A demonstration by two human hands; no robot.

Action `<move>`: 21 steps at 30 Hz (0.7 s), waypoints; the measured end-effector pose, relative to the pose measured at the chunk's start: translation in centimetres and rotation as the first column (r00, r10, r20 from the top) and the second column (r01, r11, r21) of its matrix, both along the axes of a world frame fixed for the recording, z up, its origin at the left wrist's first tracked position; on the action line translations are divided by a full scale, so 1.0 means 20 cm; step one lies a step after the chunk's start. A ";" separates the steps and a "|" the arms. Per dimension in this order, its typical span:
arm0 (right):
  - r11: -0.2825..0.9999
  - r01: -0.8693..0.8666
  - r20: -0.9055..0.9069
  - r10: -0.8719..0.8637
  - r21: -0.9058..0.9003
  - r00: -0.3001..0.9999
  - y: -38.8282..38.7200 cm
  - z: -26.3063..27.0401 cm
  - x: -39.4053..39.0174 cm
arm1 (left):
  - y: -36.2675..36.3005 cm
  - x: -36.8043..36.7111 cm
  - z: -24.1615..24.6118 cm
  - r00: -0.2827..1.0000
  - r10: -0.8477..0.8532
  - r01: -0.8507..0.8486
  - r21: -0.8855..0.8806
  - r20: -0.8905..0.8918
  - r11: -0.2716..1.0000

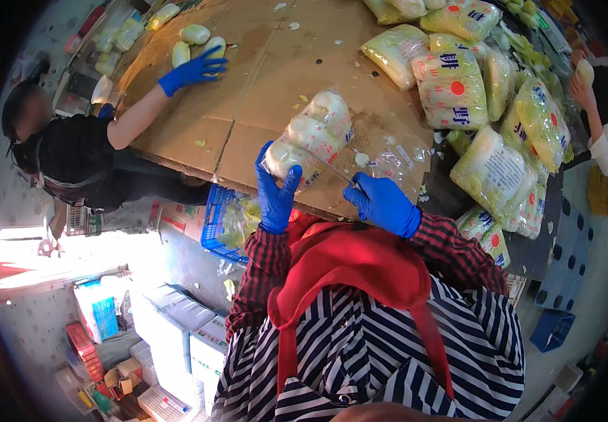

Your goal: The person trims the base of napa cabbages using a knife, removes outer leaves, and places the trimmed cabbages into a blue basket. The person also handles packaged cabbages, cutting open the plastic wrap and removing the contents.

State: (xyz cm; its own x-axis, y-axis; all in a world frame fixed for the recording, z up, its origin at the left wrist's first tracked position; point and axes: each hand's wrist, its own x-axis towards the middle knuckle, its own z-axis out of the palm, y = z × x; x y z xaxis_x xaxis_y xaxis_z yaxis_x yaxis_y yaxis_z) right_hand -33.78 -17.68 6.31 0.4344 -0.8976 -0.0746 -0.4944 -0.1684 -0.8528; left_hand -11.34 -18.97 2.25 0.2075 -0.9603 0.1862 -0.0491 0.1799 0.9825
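Observation:
A clear printed plastic bag of napa cabbages (312, 129) rests on the cardboard-covered table in front of me, its pale stem ends facing up. My left hand (276, 192), in a blue glove, grips the bag's near left end, thumb on one side and fingers on the other. In my blue-gloved right hand (385, 204) is a thin-bladed knife (330, 164). Its blade reaches left across the bag's near side; I cannot tell whether it cuts the plastic. Just beyond my right hand lies a crumpled clear plastic wrapper (392, 164), with small cabbage scraps near it.
Bagged cabbages (451, 89) are heaped at the right. At far left, a co-worker's gloved hand (193, 71) reaches over loose cabbages (194, 35). Another person's hand (581, 87) holds a cabbage at far right. A blue crate (214, 224) with leaves stands below the table edge (177, 168).

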 end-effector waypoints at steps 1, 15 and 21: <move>1.000 0.001 -0.016 -0.001 -0.013 1.000 0.00 -0.02 0.00 | 0.00 0.00 0.00 1.000 0.006 -0.006 -0.007 0.006 1.000; 0.989 -0.103 -0.314 0.130 0.101 0.940 0.10 -0.29 -0.17 | -0.10 0.02 0.06 0.975 0.076 -0.056 0.097 -0.211 0.994; 0.923 0.204 0.019 -0.223 0.327 0.975 0.05 -0.18 -0.36 | -0.13 -0.01 0.04 0.787 0.307 -0.184 -0.271 0.535 0.945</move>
